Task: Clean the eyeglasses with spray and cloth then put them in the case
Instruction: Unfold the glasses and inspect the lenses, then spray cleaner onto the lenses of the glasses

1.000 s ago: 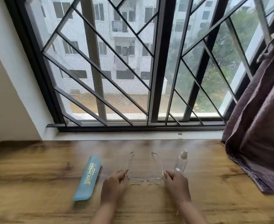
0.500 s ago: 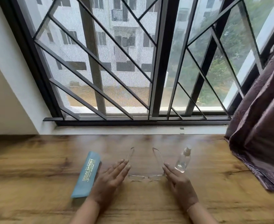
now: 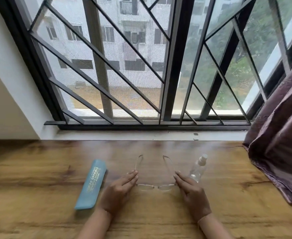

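Thin-framed clear eyeglasses [image 3: 156, 186] lie on the wooden table [image 3: 38, 178], temples unfolded and pointing toward the window. My left hand [image 3: 119, 191] lies just left of the frame with straight fingers, its fingertips by the left temple. My right hand [image 3: 191, 194] mirrors it on the right side, fingers straight, tips at the right hinge. A blue eyeglass case [image 3: 92, 184] with gold lettering lies closed to the left of my left hand. A small clear spray bottle [image 3: 198, 168] with a white cap lies tilted just beyond my right hand. No cloth is in view.
A purple curtain [image 3: 279, 138] hangs at the right and drapes onto the table's right end. A white sill [image 3: 141, 134] and a barred window run along the table's far edge. A wall corner stands at the left.
One second ago both hands were curled at the front of the glasses. Their fingers have since straightened and the hands have spread apart to either side of the frame, which rests on the table.
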`<action>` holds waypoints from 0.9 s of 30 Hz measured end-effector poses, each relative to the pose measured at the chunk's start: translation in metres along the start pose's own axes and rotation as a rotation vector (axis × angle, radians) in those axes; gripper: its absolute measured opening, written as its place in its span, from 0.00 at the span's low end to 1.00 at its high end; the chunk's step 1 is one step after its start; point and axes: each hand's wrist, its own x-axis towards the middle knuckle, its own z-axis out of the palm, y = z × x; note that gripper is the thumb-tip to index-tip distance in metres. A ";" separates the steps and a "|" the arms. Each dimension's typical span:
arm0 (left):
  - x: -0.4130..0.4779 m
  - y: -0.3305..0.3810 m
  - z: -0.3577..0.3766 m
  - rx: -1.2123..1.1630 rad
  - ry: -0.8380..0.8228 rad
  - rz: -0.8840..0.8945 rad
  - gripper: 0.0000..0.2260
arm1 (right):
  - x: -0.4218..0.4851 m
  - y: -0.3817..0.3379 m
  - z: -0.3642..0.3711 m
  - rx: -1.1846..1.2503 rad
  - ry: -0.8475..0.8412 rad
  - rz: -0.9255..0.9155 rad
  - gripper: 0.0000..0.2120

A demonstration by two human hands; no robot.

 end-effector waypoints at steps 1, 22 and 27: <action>0.003 0.002 -0.002 -0.020 0.020 -0.015 0.14 | 0.002 -0.001 -0.001 0.003 0.028 -0.004 0.20; 0.086 0.021 -0.047 -0.243 0.430 -0.449 0.05 | 0.092 -0.058 -0.036 -0.004 0.269 0.089 0.09; 0.089 0.028 -0.046 -0.228 0.483 -0.479 0.07 | 0.083 -0.063 -0.047 -0.003 0.321 0.075 0.16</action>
